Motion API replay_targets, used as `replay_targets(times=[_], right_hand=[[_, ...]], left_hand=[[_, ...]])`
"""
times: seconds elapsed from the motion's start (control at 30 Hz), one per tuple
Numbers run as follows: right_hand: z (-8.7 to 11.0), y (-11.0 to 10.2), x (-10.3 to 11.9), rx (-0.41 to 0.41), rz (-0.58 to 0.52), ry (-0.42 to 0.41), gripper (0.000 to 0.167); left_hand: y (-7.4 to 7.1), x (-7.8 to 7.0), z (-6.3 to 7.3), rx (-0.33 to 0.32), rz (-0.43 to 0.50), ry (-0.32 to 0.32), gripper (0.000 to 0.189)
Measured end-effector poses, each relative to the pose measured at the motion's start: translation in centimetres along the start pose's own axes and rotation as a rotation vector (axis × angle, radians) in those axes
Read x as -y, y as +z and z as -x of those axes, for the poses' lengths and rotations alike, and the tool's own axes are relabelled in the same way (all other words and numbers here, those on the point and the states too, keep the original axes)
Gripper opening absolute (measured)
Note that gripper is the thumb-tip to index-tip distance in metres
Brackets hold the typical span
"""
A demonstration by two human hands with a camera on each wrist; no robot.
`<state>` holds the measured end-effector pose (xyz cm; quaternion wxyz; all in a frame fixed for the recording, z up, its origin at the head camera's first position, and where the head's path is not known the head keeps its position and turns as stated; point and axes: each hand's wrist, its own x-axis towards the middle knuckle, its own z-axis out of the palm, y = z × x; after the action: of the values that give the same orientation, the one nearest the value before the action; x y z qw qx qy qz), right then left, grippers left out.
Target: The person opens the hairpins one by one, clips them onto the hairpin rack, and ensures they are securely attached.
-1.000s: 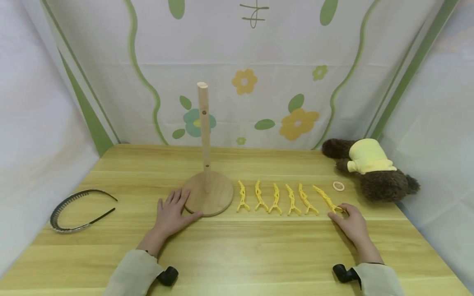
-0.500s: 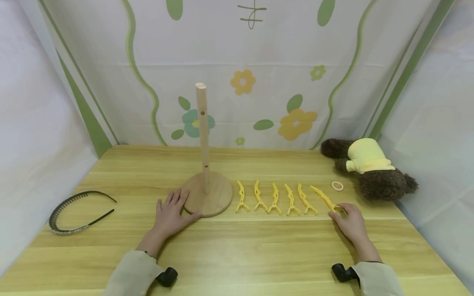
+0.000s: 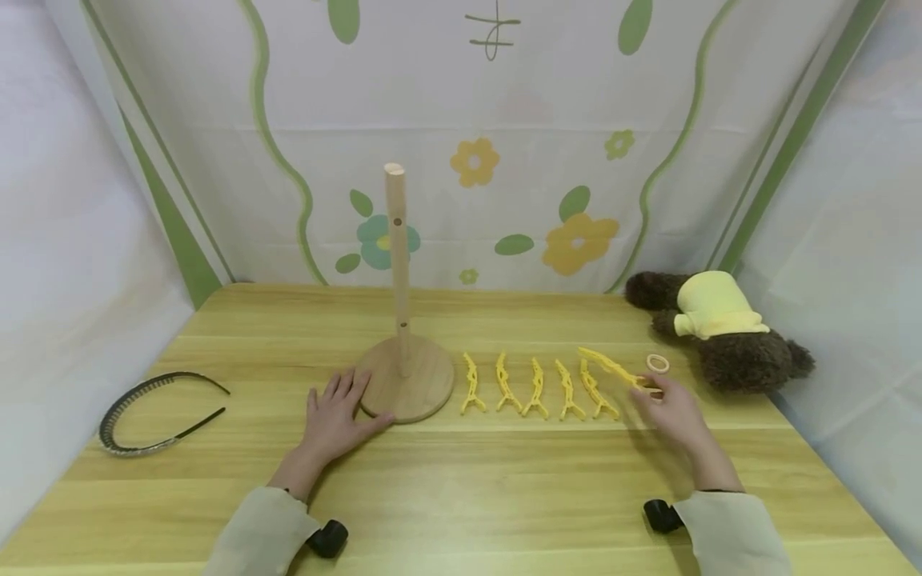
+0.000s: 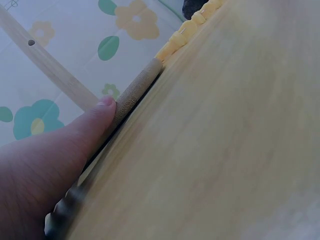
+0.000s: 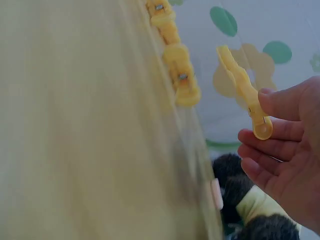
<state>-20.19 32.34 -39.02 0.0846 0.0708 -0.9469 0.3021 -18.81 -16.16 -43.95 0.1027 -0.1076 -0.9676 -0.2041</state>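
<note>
My right hand (image 3: 673, 416) pinches a yellow hair clip (image 3: 605, 362) by its handle end, between thumb and fingers. The clip is lifted off the table, its long tip pointing left; in the right wrist view the same clip (image 5: 241, 82) hangs apart from the others. Several more yellow hair clips (image 3: 567, 392) lie in a row to the left of that hand. My left hand (image 3: 334, 420) rests with fingers spread at the left edge of the round base (image 3: 425, 396) of a wooden stand, whose post (image 3: 399, 256) rises upright. Its thumb (image 4: 90, 122) touches the base's rim.
A black toothed headband (image 3: 118, 412) lies on the wooden table (image 3: 461, 496) at the left. At the right are a small pale ring (image 3: 649, 363) and a dark furry plush toy in a yellow shirt (image 3: 716, 304). A patterned curtain (image 3: 461, 88) hangs behind.
The right hand has raised the rightmost hair clip off the table, and its tip has swung left over the neighbouring clip. The left hand stays against the stand's base.
</note>
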Motion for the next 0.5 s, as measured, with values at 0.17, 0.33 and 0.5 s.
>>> replay_targets(times=[0.17,0.33,0.5], right_hand=[[-1.9,0.5,2.8,0.012,-0.07,-0.101,0.042],[-3.8,1.8,5.5,0.051,-0.182,-0.144,0.043],[-5.2,3.5,8.2,0.099,-0.23,-0.189,0.037]], left_hand=[[0.0,0.1,0.0,0.001,-0.01,0.001,0.086],[0.1,0.2,0.1,-0.004,-0.014,0.003,0.086],[0.2,0.2,0.0,0.005,-0.004,0.004,0.086]])
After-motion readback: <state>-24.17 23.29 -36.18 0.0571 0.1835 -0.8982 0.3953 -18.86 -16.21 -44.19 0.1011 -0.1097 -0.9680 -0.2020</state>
